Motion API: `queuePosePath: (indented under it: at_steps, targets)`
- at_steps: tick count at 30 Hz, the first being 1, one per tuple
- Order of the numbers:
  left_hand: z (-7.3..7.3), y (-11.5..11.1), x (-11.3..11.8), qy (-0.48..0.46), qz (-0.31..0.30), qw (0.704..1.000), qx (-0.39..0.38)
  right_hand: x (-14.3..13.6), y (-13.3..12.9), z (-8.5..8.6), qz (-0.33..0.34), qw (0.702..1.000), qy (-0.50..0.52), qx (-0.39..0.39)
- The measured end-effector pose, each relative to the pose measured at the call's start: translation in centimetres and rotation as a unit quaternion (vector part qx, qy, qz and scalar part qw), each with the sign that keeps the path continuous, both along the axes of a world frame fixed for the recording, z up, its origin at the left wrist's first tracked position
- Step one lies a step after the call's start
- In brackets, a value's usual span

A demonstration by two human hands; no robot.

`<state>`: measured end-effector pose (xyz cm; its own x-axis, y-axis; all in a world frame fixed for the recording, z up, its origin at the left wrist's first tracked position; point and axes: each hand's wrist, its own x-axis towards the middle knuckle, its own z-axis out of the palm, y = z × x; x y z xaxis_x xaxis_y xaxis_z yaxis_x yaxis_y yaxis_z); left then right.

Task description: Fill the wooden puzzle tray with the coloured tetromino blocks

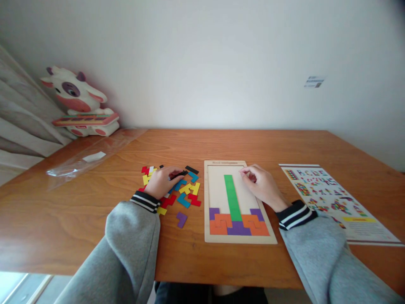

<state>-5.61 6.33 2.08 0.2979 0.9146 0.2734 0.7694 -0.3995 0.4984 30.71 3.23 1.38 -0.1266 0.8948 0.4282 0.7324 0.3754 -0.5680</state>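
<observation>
My left hand is over the pile of loose puzzle pieces, with thumb and fingers closed on a black puzzle piece. Around it lie red, yellow, blue and black pieces, among them a blue piece and a yellow one. A purple piece lies apart, nearer the table's front. My right hand hovers at the right side of the wooden puzzle board, fingers curled together with nothing visible in them. Inside the board, a green strip stands above orange and purple pieces along the bottom.
A printed pattern sheet lies right of the board, partly under my right sleeve. At the back left sit a cow-shaped toy keyboard and a clear plastic bag. A white wall rises behind the wooden table.
</observation>
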Motion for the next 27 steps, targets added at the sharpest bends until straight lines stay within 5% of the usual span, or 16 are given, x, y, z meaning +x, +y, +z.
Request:
queuePosePath:
  at_steps: [17,27]
  targets:
    - [-0.65,0.14,-0.11,-0.058,0.014,0.998,-0.016,0.08,0.1,-0.29,-0.005,1.0,-0.011,0.012]
    - [-0.23,-0.05,0.0,-0.027,-0.016,0.999,0.041,-0.13,-0.07,-0.03,-0.008,1.0,0.002,0.008]
